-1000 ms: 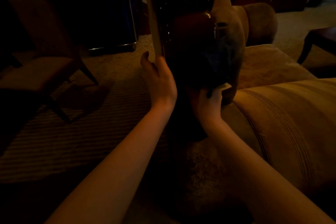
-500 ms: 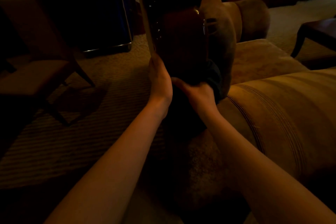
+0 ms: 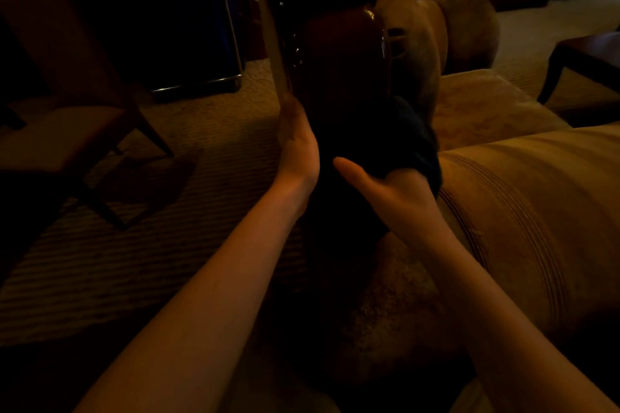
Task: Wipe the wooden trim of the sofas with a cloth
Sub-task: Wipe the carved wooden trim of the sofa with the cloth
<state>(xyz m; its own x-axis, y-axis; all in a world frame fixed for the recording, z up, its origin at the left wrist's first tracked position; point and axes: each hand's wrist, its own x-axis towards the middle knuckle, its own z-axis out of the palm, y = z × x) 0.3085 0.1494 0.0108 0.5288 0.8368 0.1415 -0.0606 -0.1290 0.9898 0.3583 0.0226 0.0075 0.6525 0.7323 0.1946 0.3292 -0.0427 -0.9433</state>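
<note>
**Dark wood trim, cloth pressed low on it by R hand**

Dark glossy wooden trim (image 3: 339,54) stands upright mid-frame, rounded and bulbous, w/ small light glints on its surface. Lower part is in deep shadow, detail hard to read there.

Cloth (image 3: 414,141), dark blue, bunched against the trim's lower right side, just above and beyond the right hand (image 3: 392,188). R hand holds it from below: thumb sticks out to the left, free of the cloth; the other fingers go under/behind the cloth and are hidden, so how far they curl can't be told exactly, but the cloth sits gripped in that hand. Cloth touches the trim and also the tan sofa upholstery (image 3: 419,43) right of it.

Left hand (image 3: 298,144) lies flat along the trim's left edge, fingers straight and pointing up, pressing on the wood, holding nothing. Fingertips reach a pale narrow strip (image 3: 268,27) running up beside the trim.

Right of R hand's fingers: tan sofa arm (image 3: 536,204) w/ stitched ribs, close by. Beyond the cloth: seat cushion (image 3: 486,100).

Left of L hand, well apart: wooden chair (image 3: 73,117) on striped carpet (image 3: 201,161). Far behind it a dark cabinet (image 3: 161,27) w/ metal edging. Far right: dark side table (image 3: 583,60).
</note>
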